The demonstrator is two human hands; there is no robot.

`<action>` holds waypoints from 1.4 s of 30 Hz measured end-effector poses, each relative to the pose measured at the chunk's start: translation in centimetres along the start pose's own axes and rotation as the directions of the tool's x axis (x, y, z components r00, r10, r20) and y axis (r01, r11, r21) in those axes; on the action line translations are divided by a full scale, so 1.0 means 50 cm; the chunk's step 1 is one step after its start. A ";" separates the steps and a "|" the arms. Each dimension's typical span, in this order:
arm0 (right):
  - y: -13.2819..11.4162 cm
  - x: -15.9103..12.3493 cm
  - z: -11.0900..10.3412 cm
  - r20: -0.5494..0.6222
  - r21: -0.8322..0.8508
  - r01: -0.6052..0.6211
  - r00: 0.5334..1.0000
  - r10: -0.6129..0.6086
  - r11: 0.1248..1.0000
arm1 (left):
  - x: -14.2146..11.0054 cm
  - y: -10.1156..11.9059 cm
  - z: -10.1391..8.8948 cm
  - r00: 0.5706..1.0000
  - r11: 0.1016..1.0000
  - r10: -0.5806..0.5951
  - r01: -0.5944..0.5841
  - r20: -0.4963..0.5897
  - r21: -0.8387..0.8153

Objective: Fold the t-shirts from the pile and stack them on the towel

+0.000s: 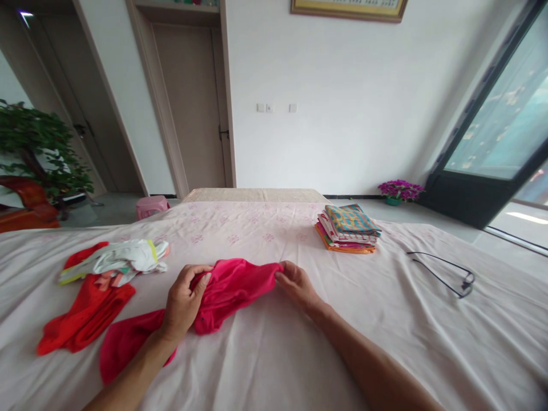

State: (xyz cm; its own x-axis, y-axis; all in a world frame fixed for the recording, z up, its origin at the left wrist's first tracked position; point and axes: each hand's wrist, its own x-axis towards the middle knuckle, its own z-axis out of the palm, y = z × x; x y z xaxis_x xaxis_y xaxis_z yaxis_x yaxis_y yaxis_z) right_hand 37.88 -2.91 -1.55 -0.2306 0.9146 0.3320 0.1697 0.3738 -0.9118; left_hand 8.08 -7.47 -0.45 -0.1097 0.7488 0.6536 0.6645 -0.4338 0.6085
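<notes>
A crumpled pink-red piece of clothing (237, 288) is stretched between my two hands, low over the pale sheet (278, 365). My left hand (184, 299) is closed on its left part, thumb on top. At its right end, my right hand (297, 282) pinches a corner between thumb and fingers. More cloth of the same colour (128, 342) lies under and beside my left forearm; whether it is one piece with the held garment is hidden by the hand. The garment's exact kind does not show.
To the left lie red clothing (88, 314) and a rumpled white garment with yellow trim (124, 257). A stack of folded cloths (349, 228) stands at the back right. Eyeglasses (449, 274) rest on the sheet farther right. Beyond the sheet's edge is a pink stool (152, 206).
</notes>
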 end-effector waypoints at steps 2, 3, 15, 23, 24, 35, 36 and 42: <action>0.006 0.017 -0.025 -0.265 0.222 0.018 0.963 0.042 0.975 | -0.006 0.028 0.002 0.999 0.999 0.031 -0.032 -0.035 -0.032; 0.010 0.024 -0.043 -0.375 0.284 0.031 0.923 0.081 0.958 | -0.010 0.038 0.005 0.998 0.998 0.047 -0.049 -0.038 -0.039; 0.100 0.024 -0.173 -0.712 -0.120 -0.193 0.700 0.051 0.974 | -0.036 -0.043 0.049 0.961 0.978 -0.152 0.114 0.231 0.173; 0.048 0.002 -0.129 -0.314 -0.701 0.023 0.887 -0.337 0.713 | -0.045 -0.030 0.041 0.964 0.983 0.120 -0.149 0.236 0.105; 0.035 -0.002 -0.111 -0.211 -0.699 0.120 0.907 -0.363 0.705 | -0.048 -0.022 0.042 0.956 0.978 0.167 -0.191 0.240 0.081; -0.026 -0.029 0.026 0.382 -0.457 0.475 0.868 -0.316 0.752 | -0.075 0.065 0.064 0.817 0.883 0.460 -0.463 0.348 -0.081; -0.030 -0.030 0.028 0.402 -0.467 0.486 0.861 -0.312 0.738 | -0.075 0.066 0.064 0.811 0.878 0.469 -0.471 0.350 -0.085; -0.040 -0.022 0.040 0.559 -0.458 0.595 0.771 -0.306 0.661 | -0.071 0.067 0.060 0.798 0.871 0.483 -0.481 0.361 -0.102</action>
State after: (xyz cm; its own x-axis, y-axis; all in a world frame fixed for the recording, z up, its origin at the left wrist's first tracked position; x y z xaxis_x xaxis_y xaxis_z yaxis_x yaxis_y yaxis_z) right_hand 35.88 -4.99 -0.58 -0.7652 0.5043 0.4002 0.4136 0.8614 -0.2948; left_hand 12.92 -10.09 -2.08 0.5005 0.5683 0.6531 0.5557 -0.7894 0.2611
